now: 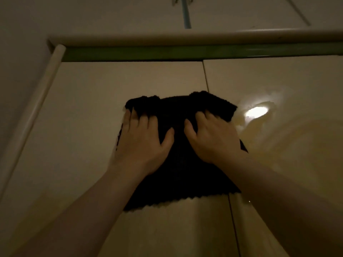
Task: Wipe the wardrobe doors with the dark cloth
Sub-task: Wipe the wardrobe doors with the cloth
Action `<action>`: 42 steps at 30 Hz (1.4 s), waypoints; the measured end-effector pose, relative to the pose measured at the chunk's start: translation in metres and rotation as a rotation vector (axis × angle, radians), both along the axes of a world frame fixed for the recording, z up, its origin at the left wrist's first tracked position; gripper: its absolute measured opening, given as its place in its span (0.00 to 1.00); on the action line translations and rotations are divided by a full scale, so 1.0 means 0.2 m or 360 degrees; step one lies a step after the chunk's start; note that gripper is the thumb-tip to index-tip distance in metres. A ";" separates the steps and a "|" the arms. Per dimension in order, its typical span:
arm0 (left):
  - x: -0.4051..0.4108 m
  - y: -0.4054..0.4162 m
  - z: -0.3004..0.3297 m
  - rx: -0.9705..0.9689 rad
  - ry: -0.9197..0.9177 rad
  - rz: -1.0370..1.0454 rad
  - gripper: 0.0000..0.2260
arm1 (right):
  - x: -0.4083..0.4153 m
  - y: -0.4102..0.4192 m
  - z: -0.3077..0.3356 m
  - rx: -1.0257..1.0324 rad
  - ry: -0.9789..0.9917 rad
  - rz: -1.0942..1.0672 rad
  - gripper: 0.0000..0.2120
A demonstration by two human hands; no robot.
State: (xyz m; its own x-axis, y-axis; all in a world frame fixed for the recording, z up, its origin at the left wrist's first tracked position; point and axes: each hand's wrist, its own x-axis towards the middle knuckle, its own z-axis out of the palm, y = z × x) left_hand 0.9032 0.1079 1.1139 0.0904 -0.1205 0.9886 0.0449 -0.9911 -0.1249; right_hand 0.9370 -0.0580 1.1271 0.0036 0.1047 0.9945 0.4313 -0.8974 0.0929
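A dark cloth (180, 164) lies pressed flat against the glossy cream wardrobe doors, straddling the seam between the left door (83, 108) and the right door (287, 145). My left hand (143, 140) presses on the cloth's upper left, fingers curled over its top edge. On the upper right part my right hand (213, 138) does the same, fingertips gripping the bunched top edge. Both forearms reach up from the bottom of the view. The cloth's lower scalloped edge hangs free below my wrists.
A green strip (185, 53) and a rounded cream moulding (185, 37) run along the top of the doors. A cream side trim (37, 101) borders the left door. A bright light reflection (256, 112) shines on the right door. The ceiling has a blue pole (186, 13).
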 end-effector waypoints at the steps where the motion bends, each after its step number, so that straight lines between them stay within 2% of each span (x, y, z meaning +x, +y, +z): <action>1: 0.00 -0.03 -0.07 0.0018 0.0007 0.0009 0.29 | 0.00 -0.03 -0.06 0.0007 0.0022 -0.0023 0.20; 5: 0.01 -0.21 -0.30 0.0074 0.0058 -0.0025 0.29 | 0.04 -0.18 -0.28 0.0043 0.0028 -0.0016 0.21; 9: 0.03 -0.34 -0.30 0.0103 0.0146 0.0008 0.30 | 0.07 -0.33 -0.36 0.0064 -0.0033 -0.0032 0.18; 13: 0.06 -0.51 -0.09 0.0082 0.0120 0.0070 0.31 | 0.07 -0.46 -0.14 0.0045 -0.0013 -0.0142 0.26; 19: 0.17 -0.77 0.34 0.0029 0.0048 0.0059 0.32 | 0.12 -0.73 0.30 0.0037 -0.0001 -0.0112 0.24; 23: 0.20 -0.81 0.41 0.0000 0.0016 0.0042 0.31 | 0.17 -0.82 0.34 -0.0017 -0.0032 -0.0062 0.24; 30: 0.21 -0.90 0.17 0.0043 -0.0040 -0.0049 0.27 | 0.21 -0.91 0.12 -0.0058 -0.0140 -0.0020 0.21; 38: 0.21 -1.04 -0.19 -0.0003 -0.0017 -0.0082 0.24 | 0.21 -1.02 -0.23 -0.0036 -0.0065 -0.0087 0.19; 42: 0.23 -1.05 -0.25 0.0063 -0.0053 -0.0073 0.23 | 0.22 -1.05 -0.31 0.0013 -0.0106 -0.0073 0.19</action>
State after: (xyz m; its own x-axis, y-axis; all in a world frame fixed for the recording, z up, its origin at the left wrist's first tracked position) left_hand 0.9482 -0.1022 1.0631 0.0510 -0.1630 0.9853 0.0044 -0.9865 -0.1634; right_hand 0.9813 -0.2681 1.0648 -0.0579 0.0975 0.9936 0.3831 -0.9169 0.1123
